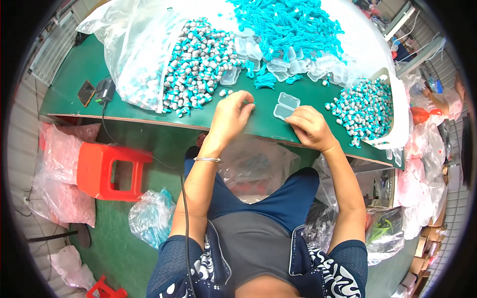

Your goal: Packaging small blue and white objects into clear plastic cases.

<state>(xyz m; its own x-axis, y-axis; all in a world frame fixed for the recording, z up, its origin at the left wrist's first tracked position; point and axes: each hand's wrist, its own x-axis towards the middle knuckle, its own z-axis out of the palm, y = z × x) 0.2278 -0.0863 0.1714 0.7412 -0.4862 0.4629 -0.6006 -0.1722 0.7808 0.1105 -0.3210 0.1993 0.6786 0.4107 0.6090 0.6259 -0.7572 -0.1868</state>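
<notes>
My right hand (312, 128) pinches the near edge of a small clear plastic case (286, 105), its lid swung up, at the front of the green table. To the left, my left hand (231, 116) hangs over the table edge with fingers curled and thumb and fingertips close together; whatever they hold, if anything, is too small to make out. Beyond it lies a heap of small grey-and-teal pieces (196, 64) that look like earplugs, with one or two loose ones (225, 93) near my knuckles. Teal cord bundles (290, 25) pile up at the back.
Several clear cases (323, 69) lie along the cord pile. A white basket (401, 107) on its side spills similar pieces at right. A big clear bag (141, 64), a black device (105, 90) and a phone-like slab (86, 93) are at left. A red stool (97, 171) stands below.
</notes>
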